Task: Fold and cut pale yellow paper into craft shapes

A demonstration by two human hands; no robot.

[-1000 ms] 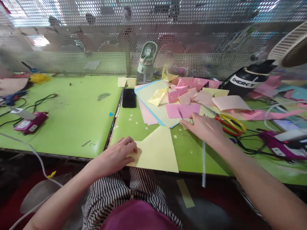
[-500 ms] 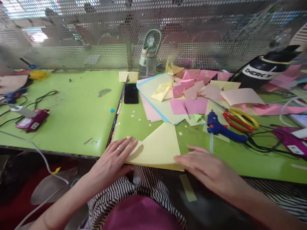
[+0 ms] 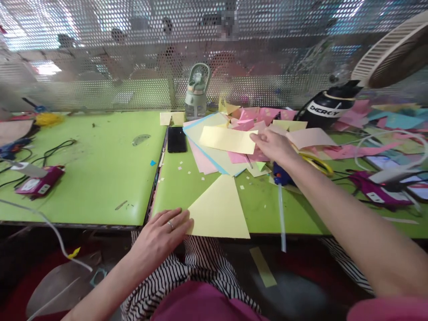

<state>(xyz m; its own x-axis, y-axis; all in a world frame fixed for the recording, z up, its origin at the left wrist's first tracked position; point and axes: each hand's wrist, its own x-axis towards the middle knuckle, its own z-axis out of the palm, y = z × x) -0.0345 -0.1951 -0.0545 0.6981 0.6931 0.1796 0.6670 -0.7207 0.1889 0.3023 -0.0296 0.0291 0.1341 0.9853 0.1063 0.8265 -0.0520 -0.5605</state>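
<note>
A pale yellow sheet (image 3: pixel 220 209), folded to a pointed shape, lies at the table's front edge. My left hand (image 3: pixel 170 229), with a ring on one finger, rests flat on the sheet's left corner, fingers stretched out. Farther back, my right hand (image 3: pixel 276 145) pinches the right end of a pale yellow paper strip (image 3: pixel 227 140). The strip is above a stack of light green, blue and pink sheets (image 3: pixel 209 154). My right forearm hides part of a blue glue gun (image 3: pixel 280 173) and the pliers-like tool with yellow handles (image 3: pixel 317 162).
A black phone (image 3: pixel 177 139) and a clear bottle with a green lid (image 3: pixel 196 96) stand left of the stack. Pink paper pieces (image 3: pixel 267 116), a black "ENERGY" container (image 3: pixel 326 109), a fan (image 3: pixel 394 53) and a purple power strip (image 3: pixel 371 191) are at right. A perforated metal screen (image 3: pixel 133 84) runs behind.
My right hand has moved from the folded sheet's right corner up and back, and now holds a paper strip. The yellow band along the sheet's front edge is gone. My left hand stays on the sheet.
</note>
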